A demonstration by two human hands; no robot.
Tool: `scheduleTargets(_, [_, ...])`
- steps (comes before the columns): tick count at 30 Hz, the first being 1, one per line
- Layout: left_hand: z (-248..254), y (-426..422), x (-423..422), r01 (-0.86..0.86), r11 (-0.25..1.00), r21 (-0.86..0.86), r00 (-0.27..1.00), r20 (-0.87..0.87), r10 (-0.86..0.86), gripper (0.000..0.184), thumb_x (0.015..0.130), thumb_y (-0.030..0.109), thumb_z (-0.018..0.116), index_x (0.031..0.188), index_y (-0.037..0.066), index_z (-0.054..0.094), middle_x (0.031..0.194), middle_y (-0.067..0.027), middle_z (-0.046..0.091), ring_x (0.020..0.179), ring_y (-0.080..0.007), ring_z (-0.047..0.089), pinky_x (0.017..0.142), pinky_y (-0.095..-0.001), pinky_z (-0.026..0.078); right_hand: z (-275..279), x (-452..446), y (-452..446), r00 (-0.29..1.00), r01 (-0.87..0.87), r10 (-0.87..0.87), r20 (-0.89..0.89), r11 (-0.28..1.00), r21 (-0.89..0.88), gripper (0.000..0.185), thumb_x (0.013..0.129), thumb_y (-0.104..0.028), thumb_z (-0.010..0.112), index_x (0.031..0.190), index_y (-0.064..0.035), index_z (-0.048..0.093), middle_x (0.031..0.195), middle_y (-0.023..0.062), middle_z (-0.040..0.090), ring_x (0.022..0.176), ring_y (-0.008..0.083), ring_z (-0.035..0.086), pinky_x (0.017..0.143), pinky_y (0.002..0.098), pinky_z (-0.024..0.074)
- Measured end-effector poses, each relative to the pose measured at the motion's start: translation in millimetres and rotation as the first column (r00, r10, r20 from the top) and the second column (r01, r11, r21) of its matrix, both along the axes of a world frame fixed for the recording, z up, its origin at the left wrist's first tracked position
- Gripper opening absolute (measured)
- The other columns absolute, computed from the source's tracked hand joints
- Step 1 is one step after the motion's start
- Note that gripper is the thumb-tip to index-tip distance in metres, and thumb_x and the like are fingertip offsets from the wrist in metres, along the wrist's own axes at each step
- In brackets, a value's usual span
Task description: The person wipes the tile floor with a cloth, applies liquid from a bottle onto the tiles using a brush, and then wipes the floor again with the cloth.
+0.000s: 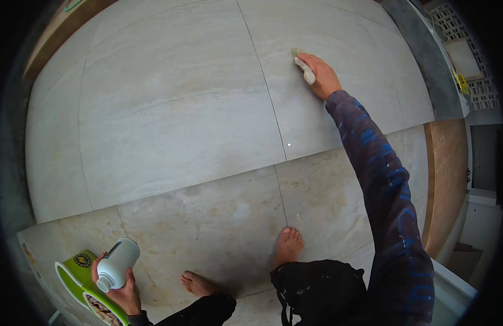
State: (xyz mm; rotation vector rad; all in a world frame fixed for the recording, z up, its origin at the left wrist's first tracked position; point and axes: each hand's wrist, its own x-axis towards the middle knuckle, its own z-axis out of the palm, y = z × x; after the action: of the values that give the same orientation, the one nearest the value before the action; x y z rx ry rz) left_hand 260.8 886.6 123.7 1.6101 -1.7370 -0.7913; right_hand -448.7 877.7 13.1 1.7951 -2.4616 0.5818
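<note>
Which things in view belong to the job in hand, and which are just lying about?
Apparently part of the job:
pale-handled brush, in the right hand, over the tiles
white bottle, in the left hand
green bucket beside it, probably

Apparently lying about:
yellow item, far right
green loop, top left

A: What are the large, pale-grey, rectangular veined tiles (175, 130) like?
B: Stone-look, smooth, mostly matt.
A: And the pale blue-grey cylindrical plastic bottle (121, 264)?
B: Smooth, like the lime-green curved plastic bucket (78, 276).
A: The long, dark, blue-patterned cloth sleeve (390, 179)?
B: Matt, soft-looking, with pale specks.
</note>
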Motion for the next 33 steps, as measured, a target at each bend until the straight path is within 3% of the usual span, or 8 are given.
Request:
scheduleTargets(3, [-34,0,-3,-0.018,0.996,-0.082,1.0,0.021,0.02,0.085,0.079,0.0,0.081,0.153,0.004,0.038,0.146,-0.0165,0.053,0.135,-0.0313,0.052,0.117,-0.0459,0.042,12,-35,-31,0.991,0.089,-0.098,0.091,0.992,0.091,0.042,0.094,-0.001,0.057,0.133,-0.0126,0.067,0.13,0.0139,0.071,0.12,0.037,0.066,0.102,0.0451,0.0546])
scheduleTargets(5, [-43,-2,5,0.016,0.993,-0.119,1.0,0.011,-0.015,0.085,0.081,0.002,0.08,0.154,0.004,0.037,0.146,-0.0167,0.053,0.135,-0.0312,0.052,0.118,-0.0461,0.042,1,1,-1,0.945,-0.327,0.327,-0.025,0.945,-0.009,0.041,0.097,-0.006,0.058,0.136,-0.0139,0.066,0.133,0.0126,0.07,0.124,0.0356,0.064,0.104,0.0442,0.0529])
scheduleTargets(12, [-43,0,19,0.028,0.99,-0.141,0.996,0.084,-0.016,0.082,0.082,0.004,0.081,0.152,0.003,0.039,0.143,-0.0169,0.054,0.133,-0.0308,0.053,0.117,-0.0462,0.042,-2,-32,-26,0.989,-0.146,0.146,0.003,0.985,-0.089,0.043,0.094,-0.001,0.061,0.134,-0.0127,0.068,0.132,0.0138,0.071,0.122,0.0358,0.064,0.104,0.0457,0.0527])
scheduleTargets(14, [-48,1,31,0.022,0.986,-0.163,1.0,0.021,-0.019,0.083,0.08,0.005,0.082,0.152,0.002,0.04,0.141,-0.0159,0.055,0.132,-0.0302,0.054,0.116,-0.0463,0.042,5,-2,-18,0.926,-0.374,0.376,0.042,0.926,-0.056,0.039,0.093,0.0,0.064,0.13,-0.0101,0.07,0.127,0.0156,0.073,0.119,0.0373,0.067,0.103,0.0454,0.0538])
scheduleTargets(21, [-49,12,32,0.029,0.994,-0.109,0.999,0.035,-0.026,0.086,0.077,0.002,0.084,0.151,0.005,0.042,0.139,-0.0158,0.057,0.129,-0.0286,0.057,0.112,-0.045,0.046,-11,-44,-106,0.945,0.126,-0.068,0.319,0.978,-0.166,0.037,0.098,-0.008,0.064,0.134,-0.0109,0.07,0.13,0.012,0.073,0.121,0.035,0.067,0.102,0.0431,0.0547])
scheduleTargets(25, [-58,20,39,-0.023,0.991,-0.131,0.999,-0.037,0.018,0.086,0.075,0.003,0.085,0.15,0.006,0.042,0.137,-0.0152,0.058,0.128,-0.028,0.057,0.112,-0.0446,0.047,4,115,-78,0.825,-0.544,0.551,0.125,0.834,-0.089,0.037,0.096,-0.003,0.061,0.13,-0.0111,0.07,0.131,0.0102,0.073,0.125,0.0337,0.065,0.104,0.0418,0.0541])
scheduleTargets(30, [-51,18,33,0.032,0.997,-0.073,0.999,0.033,-0.029,0.086,0.074,0.004,0.087,0.148,0.006,0.043,0.138,-0.014,0.057,0.127,-0.0268,0.058,0.109,-0.0431,0.049,-6,179,-155,0.89,-0.398,0.431,0.147,0.893,-0.212,0.041,0.09,-0.002,0.064,0.13,-0.0108,0.07,0.127,0.0129,0.073,0.118,0.0328,0.068,0.099,0.0437,0.0563])
scheduleTargets(33, [-48,14,30,0.039,0.995,-0.09,0.999,-0.03,-0.042,0.086,0.074,0.004,0.087,0.147,0.006,0.043,0.138,-0.0139,0.057,0.127,-0.0264,0.058,0.109,-0.0428,0.049,-4,267,-127,0.744,-0.631,0.656,0.125,0.752,-0.193,0.029,0.088,-0.001,0.063,0.114,-0.0091,0.072,0.109,0.0097,0.075,0.107,0.0316,0.069,0.088,0.0434,0.0593])
